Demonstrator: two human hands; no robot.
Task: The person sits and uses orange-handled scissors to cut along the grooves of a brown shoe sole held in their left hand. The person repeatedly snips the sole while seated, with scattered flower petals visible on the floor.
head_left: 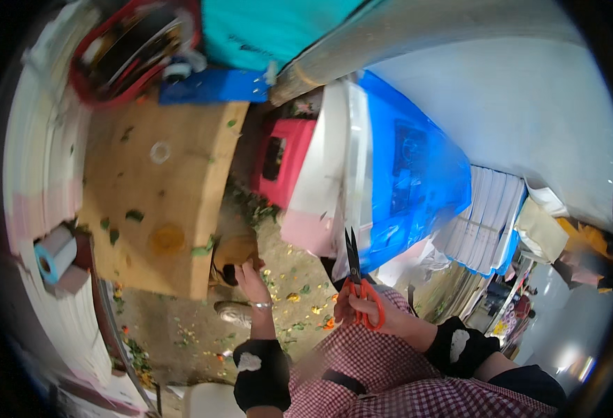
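Observation:
Orange-handled scissors [353,259] are in my right hand [357,306], its fingers wrapped round the handles. Their dark blades point up and away from me, beside the blue plastic wrap. My left hand [251,280], with a silver bracelet at the wrist, is raised near the table's right front corner. Its fingers look parted, and I see nothing between them. Just behind them is a tan and dark shape [239,249] that I cannot make out. A wooden table [171,181] with scattered leaves, a clear ring [160,152] and an orange-yellow patch lies to the left.
A red basket [80,76] of odds and ends stands at the table's far end. Right of the table are a pink-red container [289,157] and a large blue-wrapped stack [411,174]. Leaves and petals litter the floor [278,334]. A shoe [234,313] shows below.

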